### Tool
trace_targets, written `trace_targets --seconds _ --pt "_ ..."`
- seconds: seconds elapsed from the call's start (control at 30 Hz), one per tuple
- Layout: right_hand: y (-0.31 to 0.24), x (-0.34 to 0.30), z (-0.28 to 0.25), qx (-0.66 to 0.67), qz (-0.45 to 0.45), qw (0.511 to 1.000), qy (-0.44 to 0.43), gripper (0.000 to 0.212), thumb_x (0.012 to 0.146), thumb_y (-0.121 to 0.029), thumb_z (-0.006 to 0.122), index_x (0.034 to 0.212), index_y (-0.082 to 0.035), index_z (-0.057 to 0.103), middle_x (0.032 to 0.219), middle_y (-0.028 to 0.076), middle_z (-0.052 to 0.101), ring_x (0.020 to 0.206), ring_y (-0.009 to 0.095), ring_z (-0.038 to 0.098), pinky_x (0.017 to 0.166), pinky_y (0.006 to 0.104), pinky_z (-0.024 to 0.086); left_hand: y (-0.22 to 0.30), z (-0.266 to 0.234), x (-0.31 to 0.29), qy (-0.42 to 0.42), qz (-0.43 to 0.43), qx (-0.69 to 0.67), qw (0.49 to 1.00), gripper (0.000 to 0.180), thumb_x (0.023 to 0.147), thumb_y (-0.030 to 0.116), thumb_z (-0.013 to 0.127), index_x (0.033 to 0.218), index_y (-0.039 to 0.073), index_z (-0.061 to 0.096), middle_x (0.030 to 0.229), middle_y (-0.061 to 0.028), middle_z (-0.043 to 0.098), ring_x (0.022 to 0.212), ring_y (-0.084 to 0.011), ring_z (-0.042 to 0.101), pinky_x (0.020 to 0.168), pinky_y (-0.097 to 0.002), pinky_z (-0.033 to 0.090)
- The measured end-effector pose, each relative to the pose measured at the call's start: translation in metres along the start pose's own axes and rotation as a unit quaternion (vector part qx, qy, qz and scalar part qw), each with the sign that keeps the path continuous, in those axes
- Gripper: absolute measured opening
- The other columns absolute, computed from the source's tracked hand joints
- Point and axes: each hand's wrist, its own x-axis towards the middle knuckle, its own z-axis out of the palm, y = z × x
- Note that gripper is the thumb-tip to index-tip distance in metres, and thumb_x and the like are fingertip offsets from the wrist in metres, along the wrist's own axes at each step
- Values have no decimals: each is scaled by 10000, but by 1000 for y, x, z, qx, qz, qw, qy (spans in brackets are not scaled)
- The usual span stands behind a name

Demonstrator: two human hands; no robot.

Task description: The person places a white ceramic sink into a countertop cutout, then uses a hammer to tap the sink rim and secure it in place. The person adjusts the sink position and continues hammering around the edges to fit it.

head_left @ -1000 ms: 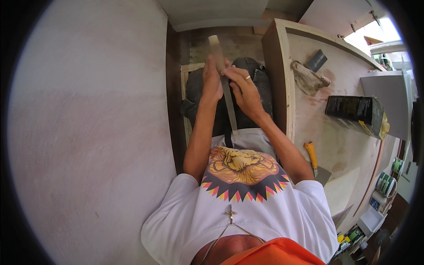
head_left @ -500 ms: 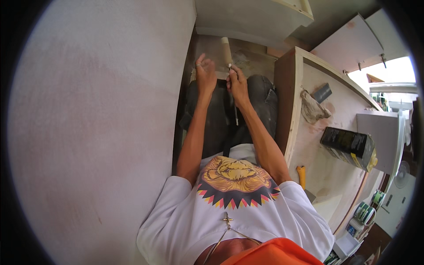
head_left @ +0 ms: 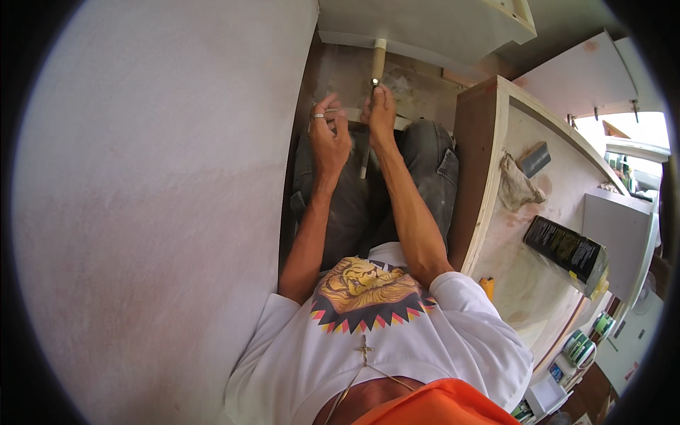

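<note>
My right hand (head_left: pixel 382 117) is closed around the middle of a long, thin tool. Its tan cylindrical end (head_left: pixel 379 62) has a pale tip and points away from me, with a shiny collar by my fingers. A slim shaft runs back over my lap; the exact kind of tool is unclear. To its left, my left hand (head_left: pixel 330 142), with a ring on one finger, is held loosely curled with the fingers apart. It holds nothing that I can see. Both hands are above my dark trousers (head_left: pixel 425 163).
A large pale panel (head_left: pixel 163 198) rises close on my left. On my right, a wood-edged cabinet (head_left: pixel 478 170) holds a crumpled cloth (head_left: pixel 519 184), a grey block (head_left: pixel 534 159), a black can (head_left: pixel 564 244) and a yellow-handled tool (head_left: pixel 486 287). A pale cabinet box (head_left: pixel 425 25) stands ahead.
The tool and my right hand have moved slightly farther away and to the right. My left hand has turned, showing more of its curled fingers. The view has shifted a little.
</note>
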Motion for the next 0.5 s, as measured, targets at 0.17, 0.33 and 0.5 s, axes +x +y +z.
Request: trace_targets --seconds 0.17,0.33,0.5 --pt "-65 -34 17 169 191 967 1 292 1036 -241 454 1202 -33 573 805 28 543 612 118 499 515 288 418 -1 -6 -3 7 -3 35 999 359 1018 112 554 1351 -17 518 1185 -142 621 972 -177 671 836 -324 542" --pt "-80 -13 17 246 211 946 12 305 1086 -283 435 1310 -90 512 824 -5 507 578 56 392 478 211 316 -3 -7 -4 7 -2 22 1000 367 1018 119 557 1355 -20 515 1185 -141 622 963 -179 672 840 -330 545" --pt "-3 3 6 -4 -16 1000 3 266 1085 -291 442 1263 -108 516 830 7 506 576 57 397 472 214 319 -2 1 -2 -5 5 25 1000 366 1016 118 557 1354 -16 516 1169 -131 628 953 -178 670 837 -334 544"
